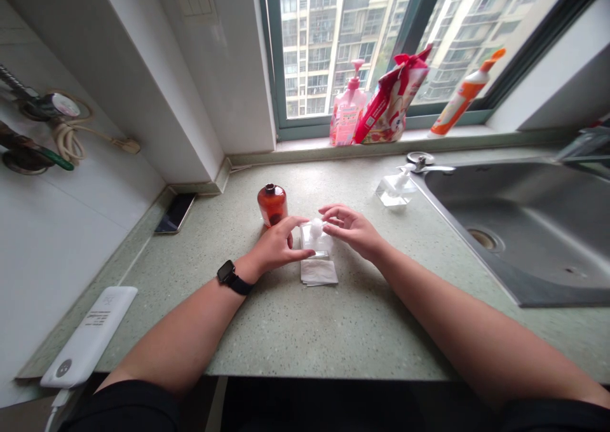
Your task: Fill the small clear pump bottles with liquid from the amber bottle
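Between my hands stands a small clear square bottle with a cloudy white pump top [316, 230]. My left hand [274, 246], with a black watch on its wrist, has thumb and fingers around the bottle's left side and grips it. Beside the pump top, my right hand [355, 232] has its thumb and fingers curved and apart; whether the fingertips touch the top I cannot tell. A folded white tissue [319, 272] lies just in front of the bottle. Close behind my left hand is an uncapped amber bottle [272, 204], upright and partly hidden by that hand.
Another clear pump bottle [398, 189] stands near the steel sink [534, 229] and its tap [431, 167]. A phone [175, 213] and white power bank [90, 335] lie left. On the windowsill are a pink pump bottle [347, 117], a red bag [395, 98] and an orange-white bottle [462, 98].
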`<state>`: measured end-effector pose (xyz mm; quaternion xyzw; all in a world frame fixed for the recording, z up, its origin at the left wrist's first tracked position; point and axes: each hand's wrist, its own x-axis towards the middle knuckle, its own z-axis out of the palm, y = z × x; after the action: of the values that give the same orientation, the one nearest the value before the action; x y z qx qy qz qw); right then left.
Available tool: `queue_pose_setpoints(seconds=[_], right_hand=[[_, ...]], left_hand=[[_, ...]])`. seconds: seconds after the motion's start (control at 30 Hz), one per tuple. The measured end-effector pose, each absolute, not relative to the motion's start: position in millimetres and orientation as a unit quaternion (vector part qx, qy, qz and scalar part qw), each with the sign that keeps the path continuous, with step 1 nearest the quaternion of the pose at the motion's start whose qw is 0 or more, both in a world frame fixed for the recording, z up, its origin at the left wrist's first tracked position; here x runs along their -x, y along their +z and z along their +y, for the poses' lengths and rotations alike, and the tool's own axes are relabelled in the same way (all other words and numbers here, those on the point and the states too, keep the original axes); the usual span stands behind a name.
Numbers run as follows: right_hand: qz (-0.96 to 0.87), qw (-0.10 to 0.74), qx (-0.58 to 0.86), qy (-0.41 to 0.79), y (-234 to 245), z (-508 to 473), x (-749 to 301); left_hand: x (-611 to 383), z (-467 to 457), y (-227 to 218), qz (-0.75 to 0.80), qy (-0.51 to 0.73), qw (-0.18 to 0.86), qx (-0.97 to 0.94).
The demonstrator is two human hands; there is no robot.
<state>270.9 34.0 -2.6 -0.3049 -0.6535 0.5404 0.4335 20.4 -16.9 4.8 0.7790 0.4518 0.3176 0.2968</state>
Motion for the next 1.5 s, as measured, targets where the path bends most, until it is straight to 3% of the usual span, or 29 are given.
queue_pose_setpoints(seconds=[0.37, 0.93, 1.2, 1.5], right_hand=[[-0.708, 0.409, 0.329, 0.472, -6, 23, -255], [-0.663, 0.431, 0.300, 0.533, 8, 20, -259], [-0.619, 0.447, 0.306, 0.569, 21, 20, -269], [-0.743, 0.449, 0.294, 0.400, 39, 24, -295]], left_hand=[[-19, -15, 2, 0.445, 0.321, 0.285, -0.786], [-20, -18, 5, 0.444, 0.323, 0.298, -0.781], [-19, -19, 4, 0.429, 0.336, 0.218, -0.810], [-19, -24, 13, 0.434, 0.351, 0.148, -0.816]])
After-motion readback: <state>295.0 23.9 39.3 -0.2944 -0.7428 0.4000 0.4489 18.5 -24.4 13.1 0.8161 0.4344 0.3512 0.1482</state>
